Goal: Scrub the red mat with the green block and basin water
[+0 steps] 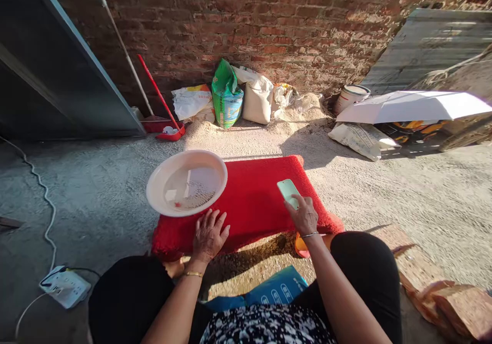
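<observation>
My left hand rests palm down on the front edge of a red fuzzy cloth, fingers spread, just below a pale pink basin. Clear water in the basin reflects light, and a small red spot shows near its bottom. On the right side of the cloth, my right hand grips the near end of a mint-green phone between thumb and fingers. The phone lies flat or nearly so; whether it is lifted off the cloth I cannot tell.
Behind stand a green sack, a white sack and a red dustpan against a brick wall. An open umbrella is at right. A power strip lies at left; an orange object is under the cloth's edge.
</observation>
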`<state>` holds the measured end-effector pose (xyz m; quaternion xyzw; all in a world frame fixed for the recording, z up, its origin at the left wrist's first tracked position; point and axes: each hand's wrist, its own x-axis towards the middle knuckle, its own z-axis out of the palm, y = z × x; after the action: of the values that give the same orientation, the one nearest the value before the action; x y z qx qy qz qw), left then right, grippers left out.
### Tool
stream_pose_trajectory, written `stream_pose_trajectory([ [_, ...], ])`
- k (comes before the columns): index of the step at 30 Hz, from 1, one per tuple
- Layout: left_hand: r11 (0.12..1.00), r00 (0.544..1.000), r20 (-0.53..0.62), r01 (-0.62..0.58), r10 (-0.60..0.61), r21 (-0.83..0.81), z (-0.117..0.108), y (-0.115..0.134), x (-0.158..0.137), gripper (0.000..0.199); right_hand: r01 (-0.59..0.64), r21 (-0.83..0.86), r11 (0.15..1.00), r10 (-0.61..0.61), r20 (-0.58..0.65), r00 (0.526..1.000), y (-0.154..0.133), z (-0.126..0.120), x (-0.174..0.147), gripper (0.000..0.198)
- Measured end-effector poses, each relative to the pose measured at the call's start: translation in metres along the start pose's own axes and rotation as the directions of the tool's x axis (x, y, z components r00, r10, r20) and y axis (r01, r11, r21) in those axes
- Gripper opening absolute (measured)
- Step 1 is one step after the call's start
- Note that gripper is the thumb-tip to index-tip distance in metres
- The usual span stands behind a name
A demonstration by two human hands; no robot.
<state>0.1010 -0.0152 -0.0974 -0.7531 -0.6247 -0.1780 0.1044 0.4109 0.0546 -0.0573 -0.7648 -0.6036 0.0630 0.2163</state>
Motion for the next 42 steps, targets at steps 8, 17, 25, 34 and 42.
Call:
stream_pose_trajectory([
  [8,0.999,0.999,0.015,0.035,-0.034,-0.03,-0.002,-0.002,-0.002,0.037,0.488,0.011,0.873,-0.478,0.223,0.85,-0.1,0.052,-0.028,0.037],
  [17,0.999,1.0,-0.002,0.027,-0.027,-0.047,-0.001,-0.002,-0.002,0.036,0.175,-0.207,0.963,-0.121,0.248,0.961,-0.02,0.007,0.051,0.044],
  [25,1.0,1.0,-0.015,-0.005,0.006,0.024,0.005,-0.007,-0.004,0.036,-0.276,0.032,0.961,0.268,0.151,0.951,0.059,-0.023,0.103,0.051],
  [34,0.996,0.999,-0.032,-0.037,0.04,0.082,0.004,-0.008,-0.004,0.036,0.256,0.13,0.958,-0.279,0.21,0.937,-0.033,0.032,0.043,0.036],
  [42,0.999,0.999,-0.031,0.02,-0.019,0.029,0.002,0.001,-0.007,0.037,0.093,-0.118,0.989,-0.064,0.23,0.971,0.011,0.0,0.074,0.046],
])
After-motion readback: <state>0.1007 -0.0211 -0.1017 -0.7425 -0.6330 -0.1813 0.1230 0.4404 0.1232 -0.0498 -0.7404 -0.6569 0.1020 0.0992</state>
